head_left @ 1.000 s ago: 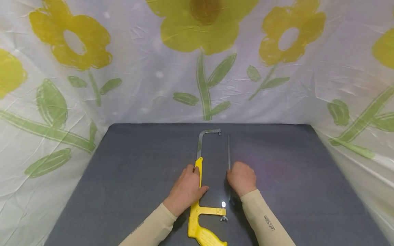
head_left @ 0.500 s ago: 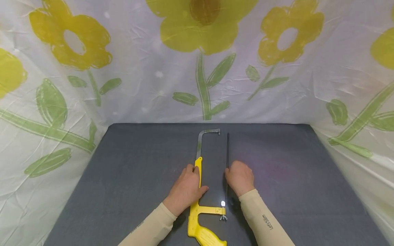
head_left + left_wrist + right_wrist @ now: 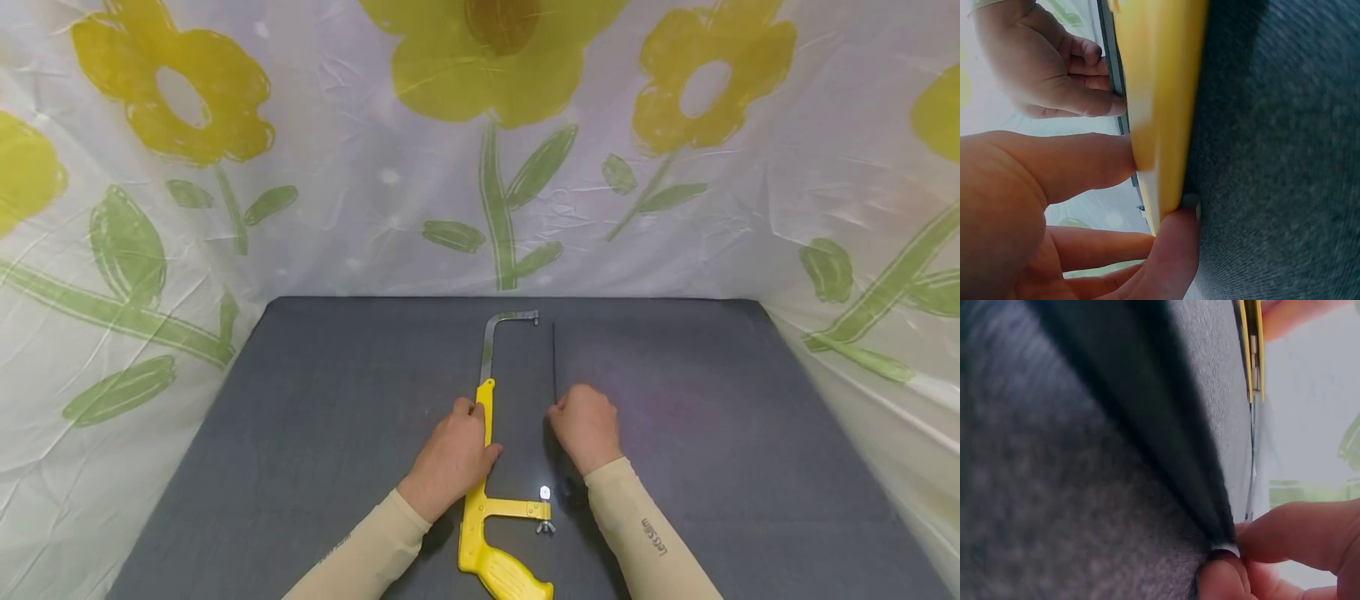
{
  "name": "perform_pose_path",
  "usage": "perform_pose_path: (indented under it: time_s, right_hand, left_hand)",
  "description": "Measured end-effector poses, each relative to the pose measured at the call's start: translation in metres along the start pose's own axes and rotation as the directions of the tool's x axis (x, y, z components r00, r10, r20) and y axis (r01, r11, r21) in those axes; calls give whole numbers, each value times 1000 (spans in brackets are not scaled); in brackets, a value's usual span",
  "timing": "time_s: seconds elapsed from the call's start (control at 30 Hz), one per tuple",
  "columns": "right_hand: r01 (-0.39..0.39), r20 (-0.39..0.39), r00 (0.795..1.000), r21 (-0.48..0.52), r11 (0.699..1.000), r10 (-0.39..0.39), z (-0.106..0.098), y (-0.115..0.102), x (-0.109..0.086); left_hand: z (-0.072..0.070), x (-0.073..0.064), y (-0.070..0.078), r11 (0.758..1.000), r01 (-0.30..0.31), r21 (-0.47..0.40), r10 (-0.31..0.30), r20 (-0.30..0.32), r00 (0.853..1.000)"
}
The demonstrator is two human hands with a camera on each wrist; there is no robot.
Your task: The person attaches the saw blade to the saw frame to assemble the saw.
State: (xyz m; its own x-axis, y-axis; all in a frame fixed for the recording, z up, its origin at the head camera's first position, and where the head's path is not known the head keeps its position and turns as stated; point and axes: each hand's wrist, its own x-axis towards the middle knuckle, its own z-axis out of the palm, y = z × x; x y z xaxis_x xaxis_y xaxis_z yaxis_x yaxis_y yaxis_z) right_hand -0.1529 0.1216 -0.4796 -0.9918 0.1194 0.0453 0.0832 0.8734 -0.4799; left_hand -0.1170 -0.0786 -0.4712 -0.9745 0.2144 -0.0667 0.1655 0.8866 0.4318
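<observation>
A yellow hacksaw frame [image 3: 472,537] with a silver bent front end lies on the dark table, its handle toward me. My left hand [image 3: 450,458] grips its yellow bar, thumb on the near side and fingers round the far side; the left wrist view shows the bar [image 3: 1163,94] between thumb and fingers. To the right of the frame, my right hand [image 3: 588,425] pinches a thin dark hacksaw blade [image 3: 554,358] near its middle. The blade stands edge-up, parallel to the frame and apart from it. Up close, its flat face [image 3: 1147,394] crosses the right wrist view.
At the frame's near arm sits a metal blade holder with a wing nut [image 3: 545,527]. A small pin [image 3: 536,321] marks the far end. The grey-black table [image 3: 337,375] ends at a white curtain [image 3: 337,233] with yellow flowers, behind and on both sides.
The blade has turned in my right hand, from a pale face showing to a thin dark edge, and shifted slightly left toward the frame. My left hand keeps its grip on the frame.
</observation>
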Motion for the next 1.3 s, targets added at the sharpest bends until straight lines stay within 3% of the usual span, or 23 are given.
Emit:
perform_pose_path:
  time_s: [0.27,0.4,0.53,0.67,0.9,1.3]
  right_hand:
    - [-62,59,997,75,995,57,-2,7,3]
    - [-100,142,987,157,983,78,-3,13,4]
    - [-173,253,962,292,941,98,-7,22,4]
    - [-198,306,950,413,889,70,-10,25,4]
    - [-220,339,940,511,831,40,-13,20,5]
    - [-189,344,939,528,828,-5,-10,13,8]
  left_hand:
    - [1,0,-2,1000,6,-12,-6,16,1000]
    - [1,0,-3,1000,-7,5,7,8,1000]
    - [3,0,-2,999,-29,27,29,9,1000]
    - [4,0,0,1000,-13,11,13,20,1000]
    - [5,-3,-4,999,-47,27,47,3,999]
    - [1,-2,-4,996,-89,31,90,-25,996]
